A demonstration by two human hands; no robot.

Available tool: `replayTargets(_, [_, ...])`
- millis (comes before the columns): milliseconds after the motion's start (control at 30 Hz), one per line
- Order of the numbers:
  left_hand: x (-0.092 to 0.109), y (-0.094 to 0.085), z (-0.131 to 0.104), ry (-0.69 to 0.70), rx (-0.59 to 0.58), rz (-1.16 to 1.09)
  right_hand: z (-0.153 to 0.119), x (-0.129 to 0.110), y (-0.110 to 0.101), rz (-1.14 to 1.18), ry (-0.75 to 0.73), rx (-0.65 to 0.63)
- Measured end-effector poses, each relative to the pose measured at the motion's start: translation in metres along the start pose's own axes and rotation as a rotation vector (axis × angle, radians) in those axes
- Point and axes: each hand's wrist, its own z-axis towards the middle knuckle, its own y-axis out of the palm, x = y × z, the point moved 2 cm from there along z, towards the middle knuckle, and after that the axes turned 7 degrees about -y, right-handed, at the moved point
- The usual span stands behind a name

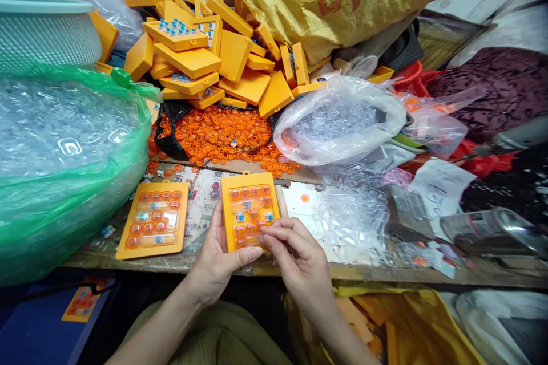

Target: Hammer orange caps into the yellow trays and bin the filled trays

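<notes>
My left hand grips a yellow plastic puzzle board by its lower left side, thumb across the bottom edge. Orange round pieces, small blue-marked pieces and clear covers fill the board's recessed face. My right hand is closed in a pinch at the board's lower right corner, fingertips against a clear piece or the pieces there; what they hold is hidden. To the left, a second similar yellow board lies face up on the bench, filled in the same way.
Orange rings are heaped behind the boards, below piled yellow cases. A green bag of clear parts bulges at left. A white bag and loose clear pieces lie at right. The wooden bench edge runs in front.
</notes>
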Motion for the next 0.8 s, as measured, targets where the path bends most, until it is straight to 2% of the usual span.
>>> replayTargets(167, [-0.003,0.001,0.0,0.0,0.003,-0.023,-0.003,-0.001,-0.004,-0.061,-0.019,-0.046])
replayTargets(300, [-0.005,0.0,0.0,0.024,0.037,-0.015,-0.004,-0.002,-0.007,-0.123,-0.052,-0.026])
replayTargets(500, [-0.005,-0.001,-0.001,0.052,0.075,0.034,-0.003,0.003,-0.003,-0.092,-0.004,-0.027])
replayTargets(600, [-0.006,0.0,-0.001,0.07,0.083,0.021,-0.001,0.008,-0.005,-0.162,0.015,0.085])
replayTargets(667, [-0.007,0.0,-0.001,0.082,0.085,0.012,0.0,0.014,-0.005,-0.04,0.161,0.132])
replayTargets(733, [-0.009,-0.002,0.0,0.098,0.076,0.016,0.0,0.02,-0.001,0.256,0.35,0.075])
replayTargets(800, [-0.01,-0.004,0.002,0.116,0.056,0.034,-0.001,0.023,0.006,0.502,0.454,0.02])
